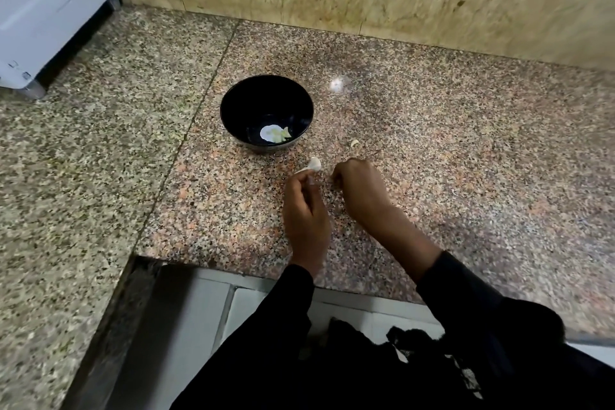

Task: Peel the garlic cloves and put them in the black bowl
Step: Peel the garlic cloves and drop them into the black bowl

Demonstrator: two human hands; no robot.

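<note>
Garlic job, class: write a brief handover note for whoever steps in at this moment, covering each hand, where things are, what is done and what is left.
Left hand: pinches a garlic clove, skin partly hanging off.
Right hand: fingers curled, on the counter; whether it holds anything is hidden.
Black bowl: behind the hands, with pale garlic already inside.
A small garlic piece lies on the counter right of the bowl.
Left: finish peeling the held clove, drop it in the bowl, check the loose piece.
</note>
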